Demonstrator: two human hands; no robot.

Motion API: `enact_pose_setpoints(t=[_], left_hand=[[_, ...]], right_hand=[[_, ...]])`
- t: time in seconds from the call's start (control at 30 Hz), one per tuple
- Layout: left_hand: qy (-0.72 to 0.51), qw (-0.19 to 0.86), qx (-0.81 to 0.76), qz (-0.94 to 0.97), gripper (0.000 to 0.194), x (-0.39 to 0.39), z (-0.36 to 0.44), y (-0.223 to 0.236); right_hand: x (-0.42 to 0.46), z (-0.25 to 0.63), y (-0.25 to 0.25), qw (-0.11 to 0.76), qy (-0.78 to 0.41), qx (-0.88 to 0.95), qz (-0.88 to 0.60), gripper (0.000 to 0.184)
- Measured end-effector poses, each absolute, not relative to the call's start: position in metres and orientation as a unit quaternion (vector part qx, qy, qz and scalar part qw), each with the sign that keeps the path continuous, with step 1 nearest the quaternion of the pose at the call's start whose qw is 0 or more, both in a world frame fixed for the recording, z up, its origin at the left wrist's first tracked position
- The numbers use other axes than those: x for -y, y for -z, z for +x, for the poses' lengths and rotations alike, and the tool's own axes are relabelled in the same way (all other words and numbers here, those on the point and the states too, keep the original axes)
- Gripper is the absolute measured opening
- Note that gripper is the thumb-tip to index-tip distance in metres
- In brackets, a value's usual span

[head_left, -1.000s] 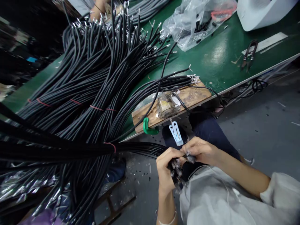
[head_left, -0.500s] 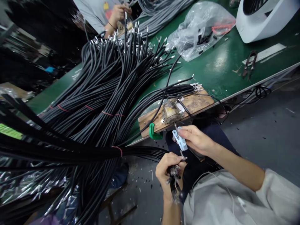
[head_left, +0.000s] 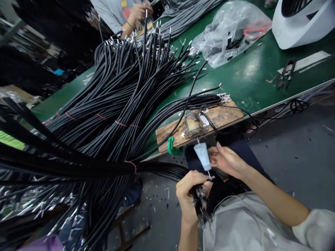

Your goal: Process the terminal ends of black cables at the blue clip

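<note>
My left hand [head_left: 192,191] is closed around a bundle of black cables [head_left: 162,170], whose stripped silvery ends poke out beneath it. One bare wire end stretches from this fist up to a light-blue clothespin [head_left: 202,156]. The clothespin hangs from the thin shaft of a small tape-wrapped motor [head_left: 195,123], and its outline is smeared into a cone, as if spinning. Just right of the clothespin is my right hand [head_left: 226,160], fingers loosely apart and holding nothing; whether its fingertips touch the clip I cannot tell.
The motor sits on a wooden board [head_left: 225,116] held by a green clamp [head_left: 174,147] at the table edge. Heaped black cables [head_left: 125,94] cover the left side. Beyond lie a plastic bag [head_left: 230,31], snips [head_left: 286,75] and a white housing [head_left: 298,31]. Another person's hand [head_left: 137,12] works at the back.
My right hand has let go of the clothespin and drawn slightly right, fingers opening. The clothespin, sharp before, is now blurred and meets the wire end at my left hand. The view shifted slightly.
</note>
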State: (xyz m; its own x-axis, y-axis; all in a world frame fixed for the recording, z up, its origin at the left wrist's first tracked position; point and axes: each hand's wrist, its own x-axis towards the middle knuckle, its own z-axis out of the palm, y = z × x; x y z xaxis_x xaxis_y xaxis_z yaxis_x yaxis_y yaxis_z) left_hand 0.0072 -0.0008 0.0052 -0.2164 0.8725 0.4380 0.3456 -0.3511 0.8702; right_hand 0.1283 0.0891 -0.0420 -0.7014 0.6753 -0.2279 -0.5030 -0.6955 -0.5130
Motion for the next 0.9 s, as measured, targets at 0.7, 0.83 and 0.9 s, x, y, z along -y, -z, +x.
enact_pose_setpoints(t=[0.7,0.83,0.9], left_hand=[[-0.486,0.217,-0.610,0.587,0.013,0.032,0.003,-0.002],[-0.459,0.199,-0.623,0.601,0.018,0.033,0.005,-0.002],[-0.467,0.190,-0.640,0.579,0.014,0.034,0.010,0.001]], right_hand=[[-0.047,0.138,0.008,0.491,-0.508,0.669,-0.232,0.016],[-0.040,0.138,0.014,0.517,-0.384,0.714,-0.276,0.021],[-0.035,0.136,0.016,0.543,-0.347,0.705,-0.297,0.018]])
